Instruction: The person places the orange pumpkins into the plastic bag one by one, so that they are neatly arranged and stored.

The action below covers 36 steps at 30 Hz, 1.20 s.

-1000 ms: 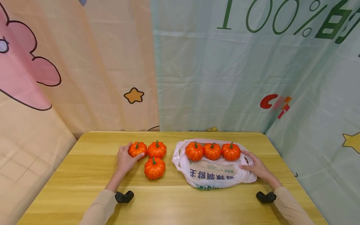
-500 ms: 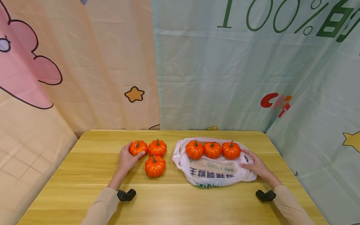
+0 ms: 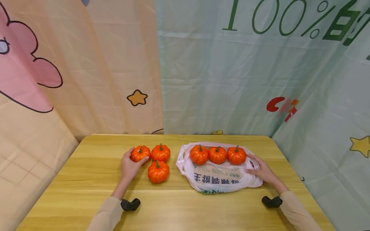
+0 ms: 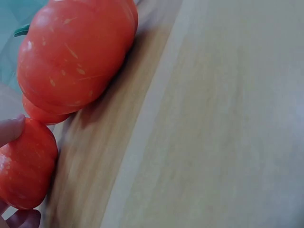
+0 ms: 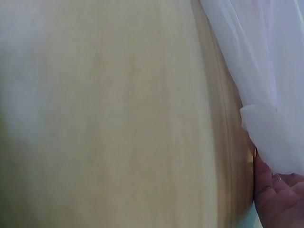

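My left hand (image 3: 129, 165) grips a small orange pumpkin (image 3: 140, 153) with a green stem, thumb in front and fingers at its far left side. Touching or close beside it on the table are a second pumpkin (image 3: 161, 152) and, nearer me, a third pumpkin (image 4: 78, 57), large in the left wrist view. To the right lies a white plastic bag (image 3: 216, 187) with dark printing. Three more pumpkins (image 3: 217, 155) sit in a row at its opening. My right hand (image 3: 262, 170) holds the bag's right edge, fingertips by the rightmost pumpkin; in the right wrist view, plastic partly covers the fingers.
The wooden table (image 3: 162, 211) has its far edge against a printed curtain (image 3: 216, 80). Curtains also stand along both sides. A black device (image 3: 130, 204) sits at the left wrist and another black device (image 3: 272, 202) at the right.
The head view shifts very slightly. Both hands, the pumpkins and the bag keep practically the same places.
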{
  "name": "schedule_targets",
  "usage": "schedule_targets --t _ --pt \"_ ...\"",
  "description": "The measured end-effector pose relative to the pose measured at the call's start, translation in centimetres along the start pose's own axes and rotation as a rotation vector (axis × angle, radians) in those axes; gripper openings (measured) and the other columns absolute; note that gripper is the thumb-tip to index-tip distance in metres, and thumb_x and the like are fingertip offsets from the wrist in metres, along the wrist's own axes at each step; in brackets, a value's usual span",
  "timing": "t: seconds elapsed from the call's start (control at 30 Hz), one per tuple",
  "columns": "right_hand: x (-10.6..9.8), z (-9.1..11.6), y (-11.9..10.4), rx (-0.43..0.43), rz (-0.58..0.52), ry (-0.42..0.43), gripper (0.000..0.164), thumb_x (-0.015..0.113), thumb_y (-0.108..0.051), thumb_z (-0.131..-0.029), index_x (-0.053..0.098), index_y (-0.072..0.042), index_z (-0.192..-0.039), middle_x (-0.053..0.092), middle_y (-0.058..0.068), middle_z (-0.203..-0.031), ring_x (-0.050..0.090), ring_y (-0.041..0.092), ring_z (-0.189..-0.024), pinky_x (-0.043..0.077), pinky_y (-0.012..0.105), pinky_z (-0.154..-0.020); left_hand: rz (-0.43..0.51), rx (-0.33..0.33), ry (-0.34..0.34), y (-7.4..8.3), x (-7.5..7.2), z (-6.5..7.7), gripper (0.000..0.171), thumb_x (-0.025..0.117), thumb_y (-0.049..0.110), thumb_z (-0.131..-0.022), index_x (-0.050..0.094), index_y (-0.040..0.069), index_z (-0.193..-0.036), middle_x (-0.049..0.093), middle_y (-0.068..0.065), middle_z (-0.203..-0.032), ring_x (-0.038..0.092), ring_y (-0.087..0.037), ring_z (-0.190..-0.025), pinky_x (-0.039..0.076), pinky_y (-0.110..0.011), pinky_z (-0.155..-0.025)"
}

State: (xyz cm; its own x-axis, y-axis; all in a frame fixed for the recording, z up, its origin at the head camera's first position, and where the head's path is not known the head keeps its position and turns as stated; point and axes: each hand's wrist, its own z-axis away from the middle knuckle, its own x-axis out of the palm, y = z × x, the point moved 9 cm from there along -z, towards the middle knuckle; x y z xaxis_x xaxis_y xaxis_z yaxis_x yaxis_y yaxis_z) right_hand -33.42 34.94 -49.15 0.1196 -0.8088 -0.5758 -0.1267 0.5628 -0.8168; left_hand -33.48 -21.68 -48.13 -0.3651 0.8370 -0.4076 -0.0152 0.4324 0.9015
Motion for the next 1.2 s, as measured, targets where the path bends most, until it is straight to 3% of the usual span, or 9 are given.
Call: schedule_targets --t 0.27,0.5,0.57,0.67,0.77,0.83,1.03,1.2 --pt "0.4 0.0 0.4 0.019 -0.013 -0.007 0.071 0.074 -0.015 -0.083 0.037 0.001 -0.142 0.025 0.032 -0.151 0.015 0.052 -0.139 0.01 0.073 -0.107 -0.001 -0.002 0.075 -0.3 -1.1 0.7 0.083 0.084 0.028 -0.072 0.045 -0.001 -0.139 0.042 -0.026 -0.14 0.043 -0.041 -0.128 0.037 -0.056 -0.107" --pt "0.5 0.0 0.3 0.016 -0.012 -0.007 0.071 0.074 -0.015 -0.083 0.037 0.002 -0.142 0.025 0.032 -0.15 0.015 0.053 -0.139 0.011 0.073 -0.106 0.02 0.057 0.157 1.2 -2.4 1.1 0.082 0.085 0.027 -0.071 0.046 0.0 -0.138 0.045 -0.024 -0.135 0.046 -0.039 -0.12 0.042 -0.055 -0.101" --pt "0.5 0.0 0.4 0.019 -0.011 -0.006 0.071 0.074 -0.015 -0.083 0.037 0.001 -0.142 0.025 0.032 -0.15 0.015 0.053 -0.139 0.011 0.073 -0.106 0.025 0.08 0.187 1.8 -2.8 1.3 0.081 0.086 0.026 -0.071 0.047 0.001 -0.138 0.046 -0.023 -0.132 0.047 -0.037 -0.118 0.046 -0.05 -0.095" --pt "0.5 0.1 0.5 0.023 -0.01 -0.006 0.072 0.073 -0.015 -0.083 0.037 0.001 -0.142 0.024 0.032 -0.151 0.014 0.053 -0.139 0.011 0.073 -0.106 0.023 0.112 0.233 2.7 -3.2 1.6 0.081 0.086 0.026 -0.069 0.049 0.002 -0.137 0.049 -0.02 -0.129 0.048 -0.032 -0.113 0.047 -0.027 -0.086" --pt "0.4 0.1 0.5 0.027 -0.009 -0.003 0.072 0.074 -0.015 -0.083 0.036 0.001 -0.143 0.023 0.032 -0.151 0.013 0.054 -0.139 0.011 0.073 -0.106 0.039 0.142 0.271 3.7 -3.6 1.9 0.079 0.087 0.025 -0.068 0.051 0.003 -0.135 0.051 -0.019 -0.126 0.049 -0.028 -0.11 0.039 -0.005 -0.075" --pt "0.3 0.1 0.5 0.028 -0.002 -0.001 0.072 0.074 -0.015 -0.083 0.036 0.001 -0.143 0.023 0.032 -0.151 0.014 0.054 -0.139 0.011 0.074 -0.106 0.052 0.16 0.286 4.4 -3.7 2.1 0.079 0.088 0.025 -0.067 0.052 0.003 -0.134 0.052 -0.018 -0.125 0.05 -0.027 -0.108 0.034 0.0 -0.071" --pt "0.2 0.0 0.3 0.02 -0.009 0.007 0.072 0.074 -0.015 -0.083 0.037 0.002 -0.142 0.025 0.032 -0.151 0.014 0.053 -0.139 0.01 0.073 -0.107 0.084 0.192 0.287 6.7 -3.6 2.7 0.079 0.088 0.023 -0.067 0.052 0.003 -0.134 0.052 -0.017 -0.125 0.05 -0.025 -0.107 0.035 0.0 -0.073" --pt "0.2 0.0 0.3 0.011 -0.022 -0.001 0.07 0.073 -0.013 -0.083 0.036 0.002 -0.142 0.025 0.031 -0.15 0.014 0.052 -0.139 0.009 0.073 -0.107 0.128 0.199 0.223 8.4 -2.8 3.3 0.079 0.088 0.023 -0.068 0.051 0.004 -0.135 0.052 -0.015 -0.125 0.049 -0.022 -0.107 0.038 -0.003 -0.076"
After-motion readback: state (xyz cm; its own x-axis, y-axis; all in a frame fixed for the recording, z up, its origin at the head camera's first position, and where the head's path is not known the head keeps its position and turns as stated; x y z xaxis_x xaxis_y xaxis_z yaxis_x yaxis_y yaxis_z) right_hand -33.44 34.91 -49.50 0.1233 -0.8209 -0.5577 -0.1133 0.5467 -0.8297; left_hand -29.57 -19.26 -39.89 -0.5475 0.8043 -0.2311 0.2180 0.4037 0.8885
